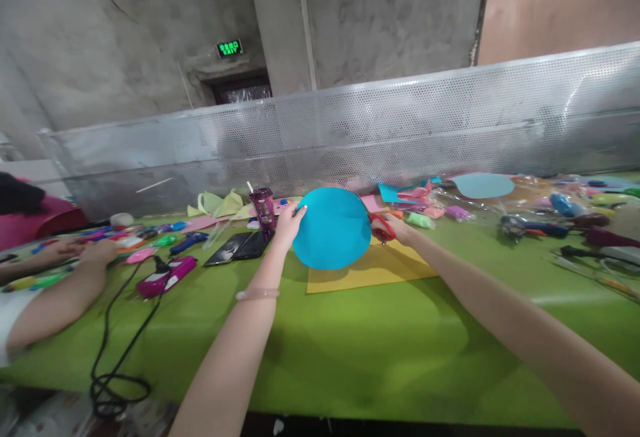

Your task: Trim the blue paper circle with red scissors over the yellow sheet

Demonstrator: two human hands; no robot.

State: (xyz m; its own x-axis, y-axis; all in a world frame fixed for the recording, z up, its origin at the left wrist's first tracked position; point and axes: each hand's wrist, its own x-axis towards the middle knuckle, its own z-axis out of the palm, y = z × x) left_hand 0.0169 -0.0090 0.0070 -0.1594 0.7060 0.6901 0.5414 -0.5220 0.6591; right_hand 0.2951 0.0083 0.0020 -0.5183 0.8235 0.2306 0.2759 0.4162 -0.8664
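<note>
A round sheet of blue paper (333, 229) is held up by its left edge in my left hand (289, 225), thumb on its near face. My right hand (396, 227) is closed around the red handles of a pair of scissors (382, 227) at the paper's right edge. The blades are mostly hidden, so I cannot tell whether they touch the paper. Beneath the blue disc, a yellow sheet (370, 275) lies flat on the green table.
A purple cup with a straw (263, 210) stands beside dark phones (239, 248) on the left. Farther left are a magenta power strip (167, 277) with a black cable and a co-worker's arms (75, 283). Bagged coloured clay (570, 205) and a glue gun (535, 227) lie right. A perforated metal panel (360, 133) runs behind.
</note>
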